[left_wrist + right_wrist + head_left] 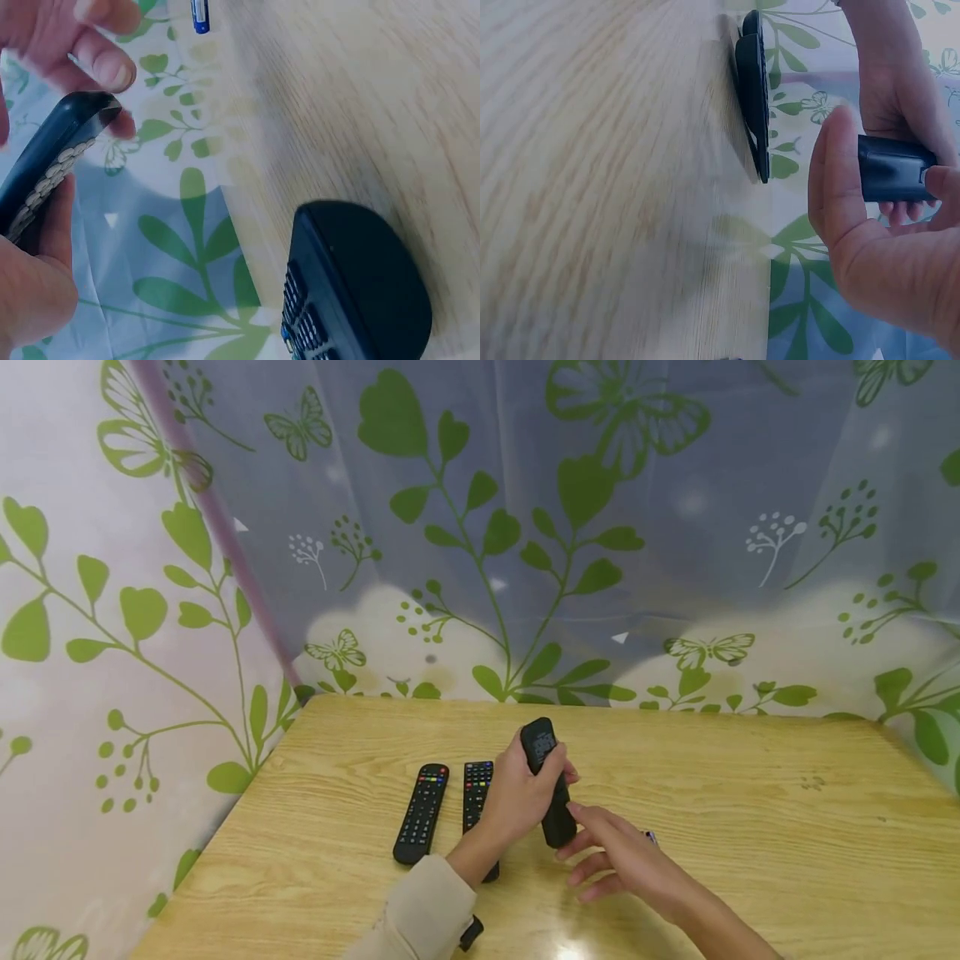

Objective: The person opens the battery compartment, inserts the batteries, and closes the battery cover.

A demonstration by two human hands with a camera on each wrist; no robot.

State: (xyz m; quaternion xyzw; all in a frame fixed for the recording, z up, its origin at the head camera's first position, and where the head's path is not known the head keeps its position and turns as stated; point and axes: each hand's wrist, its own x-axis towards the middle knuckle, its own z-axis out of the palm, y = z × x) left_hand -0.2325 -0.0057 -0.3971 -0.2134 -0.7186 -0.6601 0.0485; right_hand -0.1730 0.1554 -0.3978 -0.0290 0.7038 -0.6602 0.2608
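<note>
A black remote control (558,818) is gripped in my left hand (517,789), raised above the table and tilted, its keys showing in the left wrist view. The thumb lies across its face. My right hand (618,860) is at the remote's lower end, fingers loosely extended. In the right wrist view one right fingertip touches that black end (892,169), while the other fingers stand apart from it. Left of the hands, a black remote with rounded ends (422,814) lies on the table. Beside it lies a slimmer black remote (477,781), partly hidden by my left forearm.
The wooden table (750,810) reaches back to a patterned curtain (480,568). A small blue cylinder, like a battery (200,16), lies on the table; in the head view my right hand mostly covers it. Another curtain panel (90,652) hangs along the left side.
</note>
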